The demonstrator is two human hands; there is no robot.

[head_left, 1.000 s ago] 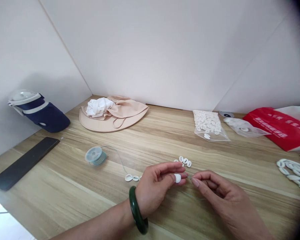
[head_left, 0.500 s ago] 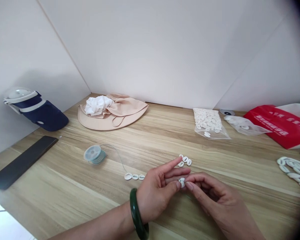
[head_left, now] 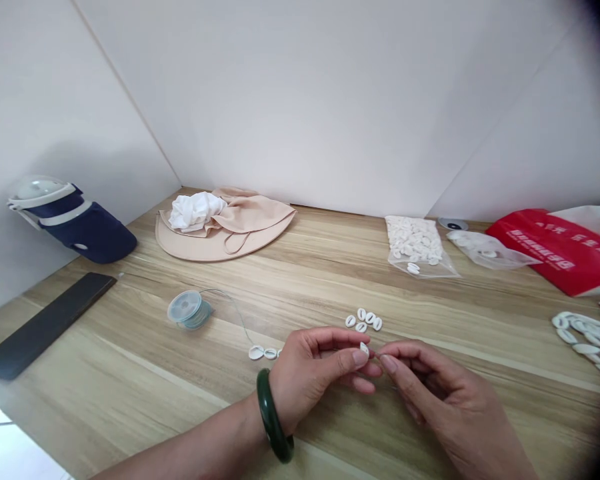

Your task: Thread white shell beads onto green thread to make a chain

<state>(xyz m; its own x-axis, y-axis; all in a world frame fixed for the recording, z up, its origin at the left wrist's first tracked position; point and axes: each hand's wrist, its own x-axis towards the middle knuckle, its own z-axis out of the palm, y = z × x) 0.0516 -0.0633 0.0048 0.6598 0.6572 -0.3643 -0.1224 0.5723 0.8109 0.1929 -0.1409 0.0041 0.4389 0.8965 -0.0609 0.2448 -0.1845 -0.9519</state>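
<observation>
Between the thumb and forefinger of my left hand (head_left: pixel 310 373), which wears a green bangle (head_left: pixel 275 417), is a white cowrie shell (head_left: pixel 364 349). Close to its right, my right hand (head_left: pixel 440 387) pinches the thin cord at the fingertips; the cord itself barely shows there. On the table left of my hands, a few strung cowrie shells (head_left: pixel 263 353) lie in a row, partly covered by my left hand. Their cord runs back to a clear spool (head_left: pixel 190 309) of pale blue-grey cord. Several loose cowrie shells (head_left: pixel 365 319) lie just beyond my fingers.
At the back right are a clear bag of shells (head_left: pixel 415 241), a smaller plastic bag (head_left: pixel 490 251) and a red bag (head_left: pixel 555 250). A shell strand (head_left: pixel 587 333) lies at the right edge. Leftward are a beige hat (head_left: pixel 250 227), a navy bottle (head_left: pixel 87 227) and a dark flat bar (head_left: pixel 50 320).
My left forefinger, stretched out before, has bent in against the cowrie shell. The shell has turned and risen slightly, and my right fingertips have moved slightly away from it. More loose shells now show.
</observation>
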